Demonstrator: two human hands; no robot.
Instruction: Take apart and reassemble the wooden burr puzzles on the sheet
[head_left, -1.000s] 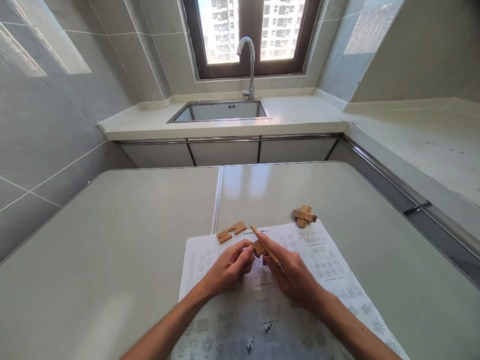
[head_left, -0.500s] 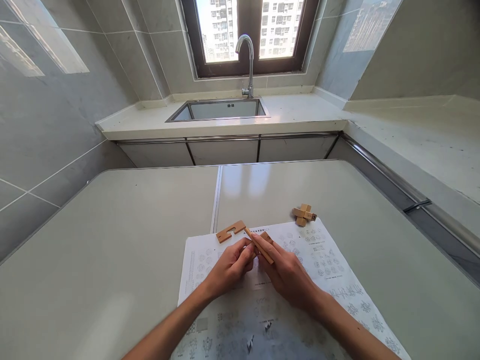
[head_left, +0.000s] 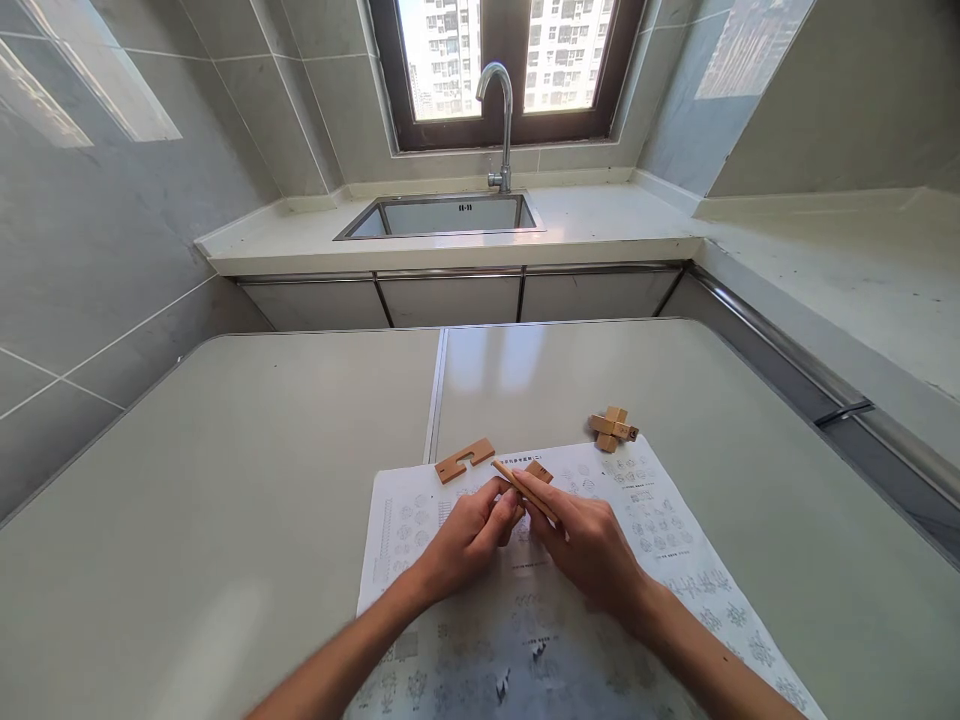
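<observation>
Both hands meet over the printed sheet, holding wooden puzzle pieces between them. My right hand (head_left: 589, 545) is closed on a thin wooden puzzle piece (head_left: 516, 483), tilted with its far end pointing up and left. Under its fingers another flat wooden piece (head_left: 540, 471) sticks out on the far side. My left hand (head_left: 471, 532) is closed, thumb and fingers pinching wood against the right hand's pieces; the fingers hide most of the joint. Just beyond the left hand lies a flat notched wooden piece (head_left: 452, 468) at the sheet's top edge.
An assembled wooden cross-shaped puzzle (head_left: 613, 429) rests at the sheet's upper right corner. The paper sheet (head_left: 679, 580), printed with diagrams, lies on the pale table (head_left: 225, 480). Beyond are a counter (head_left: 600, 215), a sink (head_left: 431, 218) and a tap (head_left: 504, 130).
The view has shifted slightly. The thin piece has tipped a little in my right fingers, and both hands stay together at the same spot. The notched piece and the cross-shaped puzzle lie still.
</observation>
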